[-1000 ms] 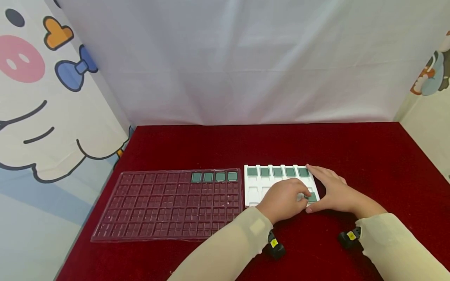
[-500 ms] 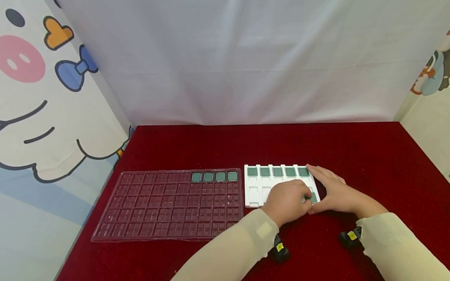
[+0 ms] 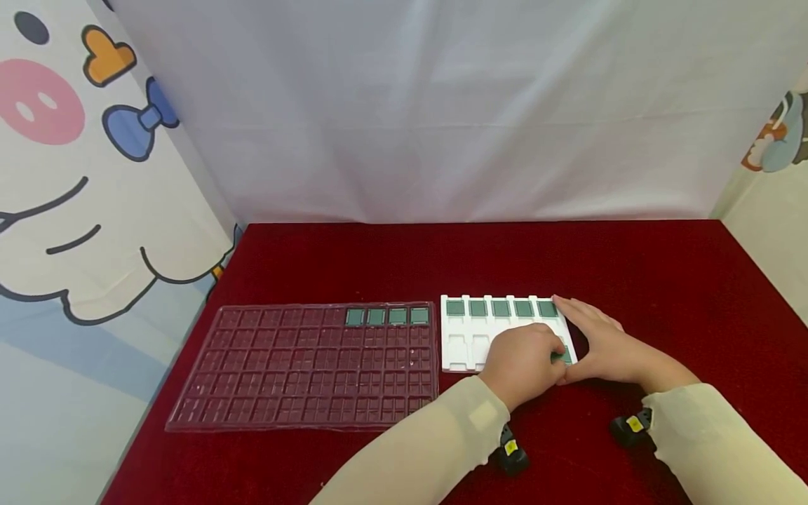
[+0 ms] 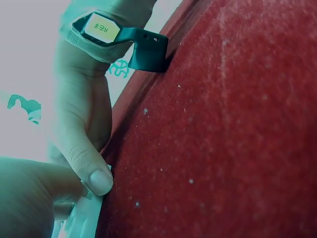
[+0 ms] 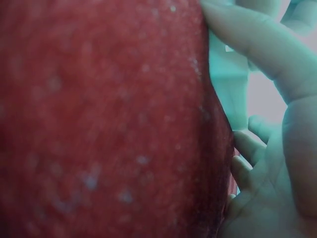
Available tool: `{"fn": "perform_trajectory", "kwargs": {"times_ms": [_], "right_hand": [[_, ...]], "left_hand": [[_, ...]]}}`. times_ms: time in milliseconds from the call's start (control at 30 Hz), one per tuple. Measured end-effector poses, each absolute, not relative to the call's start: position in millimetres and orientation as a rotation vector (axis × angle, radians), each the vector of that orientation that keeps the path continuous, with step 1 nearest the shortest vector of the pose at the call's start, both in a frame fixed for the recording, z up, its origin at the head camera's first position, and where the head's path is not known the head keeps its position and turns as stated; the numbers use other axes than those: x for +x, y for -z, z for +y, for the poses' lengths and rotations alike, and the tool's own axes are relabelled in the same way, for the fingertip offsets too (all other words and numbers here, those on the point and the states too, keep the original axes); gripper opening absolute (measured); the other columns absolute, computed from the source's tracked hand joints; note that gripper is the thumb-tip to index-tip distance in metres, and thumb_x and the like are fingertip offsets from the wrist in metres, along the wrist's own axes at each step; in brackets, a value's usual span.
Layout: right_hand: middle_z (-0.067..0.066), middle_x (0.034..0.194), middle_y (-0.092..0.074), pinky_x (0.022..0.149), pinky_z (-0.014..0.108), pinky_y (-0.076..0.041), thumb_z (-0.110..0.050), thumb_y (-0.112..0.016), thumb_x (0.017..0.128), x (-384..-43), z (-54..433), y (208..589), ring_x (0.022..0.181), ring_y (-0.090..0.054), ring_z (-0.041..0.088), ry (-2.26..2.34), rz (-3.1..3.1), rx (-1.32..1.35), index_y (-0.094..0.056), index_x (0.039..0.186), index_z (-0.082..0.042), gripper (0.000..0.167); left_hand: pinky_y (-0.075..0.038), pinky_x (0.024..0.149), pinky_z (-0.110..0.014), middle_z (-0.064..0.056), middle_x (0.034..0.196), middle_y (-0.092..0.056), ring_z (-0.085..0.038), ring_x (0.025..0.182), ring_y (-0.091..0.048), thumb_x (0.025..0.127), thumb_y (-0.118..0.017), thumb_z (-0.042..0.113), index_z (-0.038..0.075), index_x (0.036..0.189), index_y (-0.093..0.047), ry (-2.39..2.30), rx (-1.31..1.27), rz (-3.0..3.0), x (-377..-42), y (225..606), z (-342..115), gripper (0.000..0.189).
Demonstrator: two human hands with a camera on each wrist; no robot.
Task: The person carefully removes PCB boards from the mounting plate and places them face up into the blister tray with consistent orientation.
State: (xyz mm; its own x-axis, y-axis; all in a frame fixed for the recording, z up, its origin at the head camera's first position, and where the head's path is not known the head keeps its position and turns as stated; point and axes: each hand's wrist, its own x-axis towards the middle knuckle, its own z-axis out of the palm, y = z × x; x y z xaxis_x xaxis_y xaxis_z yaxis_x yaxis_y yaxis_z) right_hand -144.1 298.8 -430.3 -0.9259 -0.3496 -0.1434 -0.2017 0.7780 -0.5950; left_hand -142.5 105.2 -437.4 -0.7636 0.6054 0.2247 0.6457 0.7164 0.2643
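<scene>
My left hand point(image 3: 522, 361) is over the front row of a white plastic tray point(image 3: 459, 344), its fingers curled. Thumb and forefinger seem to pinch a small green square chip point(image 3: 557, 357), mostly hidden by them. At the tray's front right corner, part of a green square point(image 3: 566, 355) shows beside the fingertips. My right hand point(image 3: 609, 348) grips the tray's right end, thumb at the near corner and forefinger at the far one. In the left wrist view the right thumb point(image 4: 89, 163) presses against the tray edge. Green chips point(image 3: 501, 308) fill the back row.
Left of the white tray lies a large clear plastic tray point(image 3: 284, 372) with many compartments. Several green chips point(image 3: 398, 316) sit at the right of its back row. Red cloth point(image 3: 404, 263) covers the table, and a white curtain point(image 3: 442, 112) hangs behind.
My left hand has shifted a little to the right over the white tray, toward its right end. My right hand has stayed on the tray's end. The view has shifted slightly.
</scene>
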Motion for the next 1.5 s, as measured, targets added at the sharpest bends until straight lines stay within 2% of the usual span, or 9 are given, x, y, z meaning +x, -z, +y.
{"fn": "perform_trajectory", "kwargs": {"times_ms": [500, 800, 1500], "right_hand": [[0.03, 0.164, -0.019, 0.108, 0.078, -0.012, -0.043, -0.095, 0.066, -145, 299, 428, 0.147, -0.015, 0.054, 0.874, 2.711, -0.429, -0.018, 0.164, -0.004, 0.13], [0.031, 0.164, -0.018, 0.108, 0.079, -0.012, -0.043, -0.095, 0.068, -145, 300, 428, 0.147, -0.014, 0.055, 0.873, 2.713, -0.434, -0.018, 0.164, -0.004, 0.129], [0.031, 0.163, -0.019, 0.108, 0.078, -0.012, -0.041, -0.094, 0.067, -146, 299, 431, 0.147, -0.015, 0.055, 0.87, 2.712, -0.438, -0.019, 0.164, -0.004, 0.129]], "left_hand": [[-0.049, 0.079, -0.011, 0.023, 0.108, -0.071, 0.009, 0.099, -0.063, 0.089, -0.075, 0.028, 0.035, 0.107, -0.083, 0.492, -1.094, -2.73, -146, 442, 104, 0.021], [-0.049, 0.078, -0.01, 0.023, 0.109, -0.071, 0.01, 0.1, -0.063, 0.09, -0.073, 0.029, 0.035, 0.108, -0.082, 0.499, -1.096, -2.736, -146, 437, 101, 0.021], [-0.047, 0.084, -0.009, 0.021, 0.11, -0.071, 0.008, 0.104, -0.062, 0.094, -0.071, 0.025, 0.031, 0.11, -0.083, 0.611, -1.115, -2.726, -142, 428, 81, 0.021]]}}
